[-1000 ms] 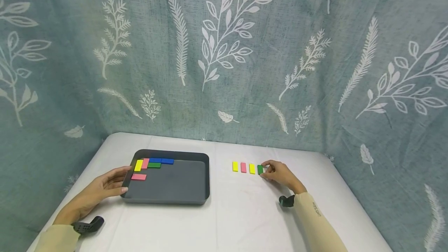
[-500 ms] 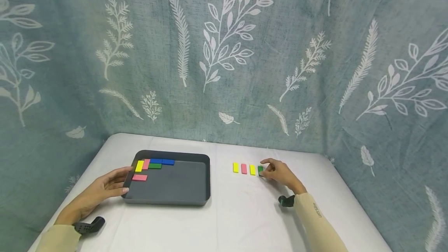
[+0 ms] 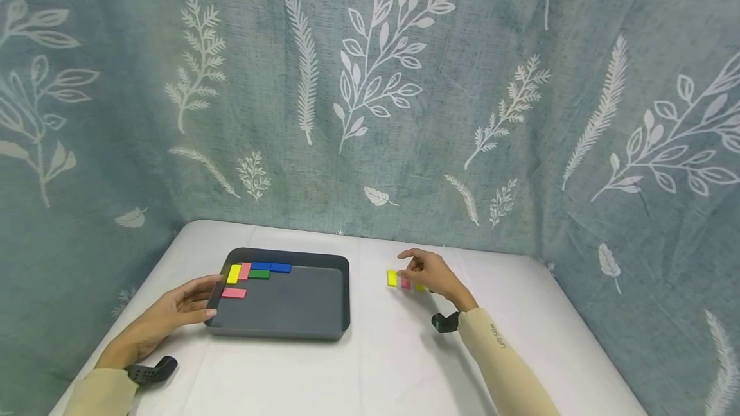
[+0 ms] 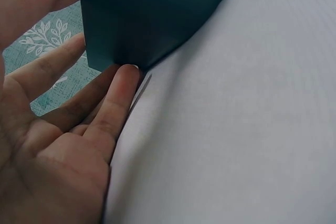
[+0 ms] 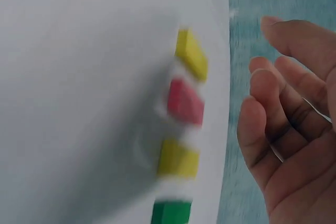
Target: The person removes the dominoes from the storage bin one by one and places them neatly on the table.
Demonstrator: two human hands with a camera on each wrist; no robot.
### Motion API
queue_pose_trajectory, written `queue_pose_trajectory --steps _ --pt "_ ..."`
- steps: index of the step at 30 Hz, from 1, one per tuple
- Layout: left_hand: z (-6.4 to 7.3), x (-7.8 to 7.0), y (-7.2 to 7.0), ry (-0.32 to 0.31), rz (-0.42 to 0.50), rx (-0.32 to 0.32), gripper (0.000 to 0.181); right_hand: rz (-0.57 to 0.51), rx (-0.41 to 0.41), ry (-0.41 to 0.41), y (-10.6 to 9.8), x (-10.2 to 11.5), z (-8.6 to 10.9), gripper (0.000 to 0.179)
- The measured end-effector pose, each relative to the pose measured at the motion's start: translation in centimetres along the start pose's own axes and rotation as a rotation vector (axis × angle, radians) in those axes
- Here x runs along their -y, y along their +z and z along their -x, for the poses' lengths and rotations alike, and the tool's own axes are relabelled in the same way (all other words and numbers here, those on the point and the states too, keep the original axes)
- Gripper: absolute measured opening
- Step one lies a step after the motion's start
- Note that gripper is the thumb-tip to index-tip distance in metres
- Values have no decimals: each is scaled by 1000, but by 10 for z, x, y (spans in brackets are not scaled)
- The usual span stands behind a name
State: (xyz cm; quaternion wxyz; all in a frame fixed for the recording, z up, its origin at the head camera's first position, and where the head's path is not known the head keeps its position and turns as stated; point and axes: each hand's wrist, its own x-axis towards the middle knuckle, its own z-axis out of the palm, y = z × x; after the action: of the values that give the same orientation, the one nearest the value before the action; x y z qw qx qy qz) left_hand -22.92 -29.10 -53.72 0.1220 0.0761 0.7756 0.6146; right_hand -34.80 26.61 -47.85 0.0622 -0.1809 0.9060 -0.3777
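In the head view my left hand (image 3: 173, 313) rests against the left side of a dark grey tray (image 3: 312, 331), its fingers loosely bent. The left wrist view shows fingertips touching the tray's outer wall (image 4: 152, 14). My right hand (image 3: 437, 275) hovers over a row of small blocks, fingers bent and holding nothing. In the right wrist view a yellow block (image 5: 191, 55), a pink block (image 5: 185, 102), another yellow block (image 5: 178, 159) and a green block (image 5: 171, 212) stand in line on the table. From the head, the right hand hides most of the green one.
Inside the tray lie a yellow block (image 3: 234, 274), a pink block (image 3: 245, 271), a blue block (image 3: 261, 266) beside another blue one, a green block (image 3: 259, 275) and a lower pink block (image 3: 234, 293). A patterned curtain (image 3: 324, 198) encloses the white table (image 3: 277, 377).
My right hand has left the green block, rising and moving left over the pink and yellow blocks. The left hand stays at the tray. The head view has shifted slightly.
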Motion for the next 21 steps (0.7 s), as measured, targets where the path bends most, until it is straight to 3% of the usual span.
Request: queue_pose_trajectory --steps 13,21 --pt "1 -1 0 3 0 -6 80 -2 37 -133 37 54 -32 35" --pt "0 -1 1 -7 -5 -10 81 -14 105 -207 67 82 -47 41"
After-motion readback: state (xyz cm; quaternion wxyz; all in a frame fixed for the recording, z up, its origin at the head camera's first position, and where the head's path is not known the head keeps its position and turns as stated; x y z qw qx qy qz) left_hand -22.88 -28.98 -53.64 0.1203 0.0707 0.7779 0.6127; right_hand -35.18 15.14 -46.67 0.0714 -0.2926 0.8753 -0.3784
